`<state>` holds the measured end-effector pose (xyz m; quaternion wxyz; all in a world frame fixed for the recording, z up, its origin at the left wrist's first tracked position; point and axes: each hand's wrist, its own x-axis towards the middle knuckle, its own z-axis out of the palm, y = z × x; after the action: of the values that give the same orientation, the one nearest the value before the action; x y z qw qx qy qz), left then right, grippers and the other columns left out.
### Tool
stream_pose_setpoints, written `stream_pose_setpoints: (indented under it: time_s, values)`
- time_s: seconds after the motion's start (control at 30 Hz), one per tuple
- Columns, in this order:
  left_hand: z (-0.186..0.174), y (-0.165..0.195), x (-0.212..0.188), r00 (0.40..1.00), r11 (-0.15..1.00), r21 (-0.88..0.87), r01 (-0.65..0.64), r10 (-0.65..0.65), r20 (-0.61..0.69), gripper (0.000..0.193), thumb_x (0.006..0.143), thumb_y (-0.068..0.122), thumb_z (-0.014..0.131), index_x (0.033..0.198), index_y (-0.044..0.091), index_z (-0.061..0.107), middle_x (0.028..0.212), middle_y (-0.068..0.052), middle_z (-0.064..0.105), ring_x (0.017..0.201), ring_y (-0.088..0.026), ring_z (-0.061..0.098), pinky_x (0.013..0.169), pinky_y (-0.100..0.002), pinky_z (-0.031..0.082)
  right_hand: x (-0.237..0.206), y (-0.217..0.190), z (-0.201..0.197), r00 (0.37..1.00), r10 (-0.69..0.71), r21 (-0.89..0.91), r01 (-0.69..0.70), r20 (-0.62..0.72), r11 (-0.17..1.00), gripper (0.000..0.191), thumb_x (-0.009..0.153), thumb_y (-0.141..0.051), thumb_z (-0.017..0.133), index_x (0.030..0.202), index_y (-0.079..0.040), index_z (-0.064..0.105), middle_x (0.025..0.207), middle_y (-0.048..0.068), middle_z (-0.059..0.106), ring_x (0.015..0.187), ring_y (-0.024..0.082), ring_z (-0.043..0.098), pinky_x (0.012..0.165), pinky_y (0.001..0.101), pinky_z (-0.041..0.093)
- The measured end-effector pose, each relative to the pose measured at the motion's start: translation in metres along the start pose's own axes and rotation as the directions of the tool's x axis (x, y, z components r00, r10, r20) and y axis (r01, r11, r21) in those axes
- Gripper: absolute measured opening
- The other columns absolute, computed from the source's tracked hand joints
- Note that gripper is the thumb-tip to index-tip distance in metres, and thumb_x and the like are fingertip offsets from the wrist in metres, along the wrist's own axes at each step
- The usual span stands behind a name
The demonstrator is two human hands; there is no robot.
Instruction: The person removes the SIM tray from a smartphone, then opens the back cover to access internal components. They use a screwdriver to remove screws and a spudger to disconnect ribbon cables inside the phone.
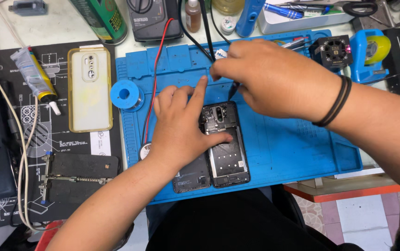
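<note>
While our left hand (177, 125) presses flat on the opened phone (224, 144), our right hand (265, 76) pinches a thin probe (233, 89); fragile, we judge, best held by its edges

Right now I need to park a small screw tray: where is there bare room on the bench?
Bare blue mat lies right of the opened phone, under the right hand's forearm. The back edge is crowded with bottles and tools; the left hand covers the mat's middle.
</note>
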<state>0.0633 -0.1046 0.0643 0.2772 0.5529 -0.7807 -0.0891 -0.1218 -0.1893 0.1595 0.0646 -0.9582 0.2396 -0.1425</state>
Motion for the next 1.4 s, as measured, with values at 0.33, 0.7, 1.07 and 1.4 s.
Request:
stream_pose_setpoints:
  time_s: [0.33,0.7,1.07,1.4]
  values:
    - [0.003,-0.008,-0.002,1.0,0.998,-0.069,-0.008,0.009,0.016,0.071,0.072,0.044,0.089,0.128,0.005,0.069,0.114,-0.012,0.062,0.117,-0.037,0.046,0.102,-0.049,0.036,-0.022,0.007,0.011,0.957,0.274,-0.043,-0.271,0.099,0.962,0.034,0.079,-0.022,0.081,0.111,-0.011,0.076,0.086,0.013,0.07,0.085,0.037,0.068,0.07,0.0482,0.054]
    - [0.012,-0.013,-0.001,0.998,0.986,-0.158,-0.052,0.048,-0.03,0.035,0.087,0.031,0.083,0.116,0.012,0.076,0.113,-0.005,0.065,0.117,-0.031,0.051,0.104,-0.043,0.039,-0.063,0.025,0.001,0.904,0.422,0.388,-0.415,0.072,0.823,0.018,0.08,-0.013,0.08,0.096,-0.007,0.076,0.088,0.006,0.075,0.08,0.018,0.072,0.07,0.0312,0.055]
    - [0.006,-0.003,-0.001,0.987,0.991,-0.13,-0.005,0.026,0.158,0.082,0.055,0.044,0.095,0.127,0.013,0.069,0.119,-0.011,0.059,0.12,-0.038,0.042,0.105,-0.049,0.034,-0.067,0.017,0.015,0.922,0.383,0.27,-0.383,0.057,0.883,0.011,0.075,-0.011,0.078,0.086,-0.007,0.076,0.08,0.007,0.075,0.073,0.018,0.075,0.065,0.0304,0.059]
    - [0.006,-0.002,0.0,0.982,0.994,-0.102,0.026,-0.006,0.191,0.089,0.052,0.044,0.096,0.131,0.015,0.066,0.121,-0.011,0.058,0.121,-0.038,0.042,0.104,-0.049,0.033,-0.046,-0.031,0.017,0.948,0.285,-0.189,-0.257,0.141,0.948,0.013,0.075,-0.022,0.077,0.078,-0.01,0.075,0.069,0.011,0.067,0.065,0.033,0.068,0.058,0.0447,0.055]
